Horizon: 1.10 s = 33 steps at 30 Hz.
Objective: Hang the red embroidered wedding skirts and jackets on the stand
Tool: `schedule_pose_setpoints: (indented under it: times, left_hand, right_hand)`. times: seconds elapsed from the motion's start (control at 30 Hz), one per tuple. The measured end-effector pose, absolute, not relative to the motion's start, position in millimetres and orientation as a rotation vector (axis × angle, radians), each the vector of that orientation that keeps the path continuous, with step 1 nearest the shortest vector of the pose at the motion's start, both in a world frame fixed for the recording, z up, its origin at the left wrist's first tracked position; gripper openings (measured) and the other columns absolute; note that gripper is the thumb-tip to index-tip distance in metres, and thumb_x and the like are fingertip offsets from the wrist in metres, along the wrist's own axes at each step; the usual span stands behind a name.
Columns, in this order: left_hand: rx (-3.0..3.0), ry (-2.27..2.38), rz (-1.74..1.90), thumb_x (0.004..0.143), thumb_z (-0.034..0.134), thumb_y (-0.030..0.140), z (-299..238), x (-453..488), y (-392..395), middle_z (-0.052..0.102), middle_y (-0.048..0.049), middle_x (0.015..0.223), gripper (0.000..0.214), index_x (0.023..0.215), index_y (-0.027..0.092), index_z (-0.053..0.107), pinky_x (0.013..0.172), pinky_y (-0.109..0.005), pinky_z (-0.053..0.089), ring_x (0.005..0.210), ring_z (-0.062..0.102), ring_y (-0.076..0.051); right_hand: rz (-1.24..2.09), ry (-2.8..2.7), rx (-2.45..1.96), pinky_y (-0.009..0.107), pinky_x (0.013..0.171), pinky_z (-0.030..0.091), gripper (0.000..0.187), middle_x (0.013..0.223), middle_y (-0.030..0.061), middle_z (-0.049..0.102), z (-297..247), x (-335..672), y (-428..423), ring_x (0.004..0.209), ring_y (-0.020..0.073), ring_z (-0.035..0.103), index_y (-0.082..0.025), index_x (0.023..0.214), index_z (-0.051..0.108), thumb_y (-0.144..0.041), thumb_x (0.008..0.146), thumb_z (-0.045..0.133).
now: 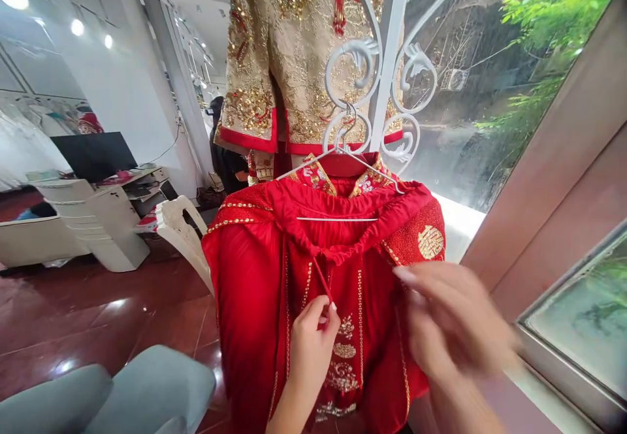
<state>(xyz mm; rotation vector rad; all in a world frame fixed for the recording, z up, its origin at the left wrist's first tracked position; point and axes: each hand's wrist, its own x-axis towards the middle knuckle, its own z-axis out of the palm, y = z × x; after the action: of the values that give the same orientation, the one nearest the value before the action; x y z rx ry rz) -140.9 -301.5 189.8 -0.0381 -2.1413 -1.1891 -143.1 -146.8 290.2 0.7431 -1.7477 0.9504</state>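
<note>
A red embroidered skirt point(255, 290) hangs on a white wire hanger point(337, 159) hooked onto a white scrolled metal stand point(386, 61). A thin red drawstring point(321, 280) runs down from its gathered waistband. My left hand point(311, 342) pinches the end of that drawstring in front of the skirt. My right hand point(450, 323) is blurred by motion at the skirt's right side, its fingers stretched toward the waistband, with nothing visible in it. A gold embroidered jacket point(284, 61) hangs above on the same stand.
White plastic chairs point(98, 218) and a desk with a dark monitor point(93, 153) stand at the left on a glossy red floor. A grey cushioned seat point(122, 395) is at the bottom left. A large window point(490, 81) and its frame close off the right.
</note>
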Motion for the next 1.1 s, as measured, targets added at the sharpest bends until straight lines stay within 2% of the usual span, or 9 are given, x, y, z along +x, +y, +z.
schedule_pose_setpoints:
  times: [0.07,0.13,0.27,0.5,0.67,0.77,0.83,1.0,1.1]
  left_hand:
    - [0.011,-2.165,-1.212,0.085,0.05,0.02,184.5,-139.8,-303.6,0.065,-0.0009,0.069,0.012,0.082,0.018,0.061,0.055,-0.02,0.048,0.056,0.059,-0.011]
    - [0.032,-2.194,-1.235,0.086,0.047,0.021,181.4,-138.1,-305.4,0.063,-0.0001,0.065,0.015,0.08,0.018,0.061,0.054,-0.02,0.046,0.054,0.057,-0.011]
    - [0.037,-2.206,-1.304,0.089,0.044,0.023,177.1,-134.5,-303.2,0.062,-0.0004,0.063,0.018,0.081,0.018,0.06,0.054,-0.021,0.047,0.054,0.058,-0.012]
    - [0.022,-2.071,-1.392,0.089,0.048,0.025,179.1,-133.7,-302.2,0.07,-0.0077,0.089,0.019,0.091,0.021,0.067,0.063,-0.028,0.054,0.073,0.067,-0.018]
    - [-0.04,-2.101,-1.395,0.083,0.057,0.026,211.1,-131.3,-322.7,0.068,-0.0045,0.078,0.016,0.09,0.019,0.07,0.057,-0.025,0.05,0.066,0.062,-0.015]
    - [-0.06,-2.009,-1.664,0.079,0.063,0.032,233.1,-147.6,-330.6,0.066,-0.0038,0.078,0.027,0.1,0.015,0.068,0.053,-0.022,0.048,0.064,0.062,-0.013]
    - [-0.093,-1.927,-1.906,0.077,0.065,0.036,239.9,-165.0,-331.6,0.065,-0.0032,0.076,0.028,0.095,0.014,0.067,0.051,-0.02,0.047,0.061,0.06,-0.011]
    - [-0.263,-1.492,-2.375,0.067,0.072,0.036,224.8,-196.2,-328.7,0.061,-0.001,0.078,0.025,0.08,0.018,0.061,0.064,-0.021,0.05,0.075,0.06,-0.012]
    - [-0.342,-1.341,-2.434,0.069,0.068,0.038,207.8,-198.9,-326.3,0.058,0.0011,0.076,0.023,0.078,0.021,0.055,0.072,-0.025,0.051,0.078,0.06,-0.013]
  right_hand:
    - [1.088,-1.961,0.706,0.023,0.053,0.042,0.016,0.067,0.0017,0.066,273.1,-171.2,-170.4,0.055,0.0118,0.057,-0.018,0.079,0.065,-0.024,0.086,0.052]
    - [1.248,-2.203,0.581,0.022,0.045,0.031,0.032,0.052,-0.0006,0.056,250.3,-194.8,-197.4,0.045,0.0092,0.046,-0.016,0.063,0.06,-0.036,0.087,0.052]
    - [1.519,-2.224,0.459,0.023,0.045,0.021,0.045,0.042,-0.0028,0.042,217.4,-216.1,-230.9,0.04,0.0073,0.033,-0.016,0.053,0.048,-0.047,0.085,0.052]
    - [2.531,-2.063,0.712,0.026,0.06,0.047,0.033,0.065,0.0043,0.065,225.5,-198.4,-220.4,0.06,0.0149,0.059,-0.016,0.07,0.063,-0.048,0.077,0.065]
    - [2.598,-2.003,0.657,0.02,0.055,0.044,0.027,0.061,-0.0002,0.063,230.6,-192.5,-214.8,0.054,0.0079,0.054,-0.016,0.064,0.062,-0.039,0.075,0.07]
    - [2.675,-2.011,0.704,0.018,0.049,0.044,0.03,0.06,-0.0009,0.062,228.5,-189.8,-212.0,0.05,0.0069,0.053,-0.015,0.067,0.061,-0.042,0.074,0.07]
    - [2.723,-2.033,0.744,0.016,0.045,0.042,0.03,0.06,-0.0008,0.063,227.5,-187.2,-207.3,0.047,0.0053,0.052,-0.013,0.068,0.061,-0.041,0.073,0.071]
    - [3.093,-1.834,0.686,0.012,0.04,0.041,0.024,0.059,0.0014,0.066,232.7,-184.2,-189.2,0.044,0.0049,0.054,-0.012,0.066,0.063,-0.033,0.069,0.076]
    - [3.38,-1.366,0.409,0.009,0.043,0.045,0.008,0.069,0.0017,0.07,237.7,-185.5,-190.6,0.052,0.0049,0.061,-0.015,0.075,0.066,-0.022,0.077,0.068]
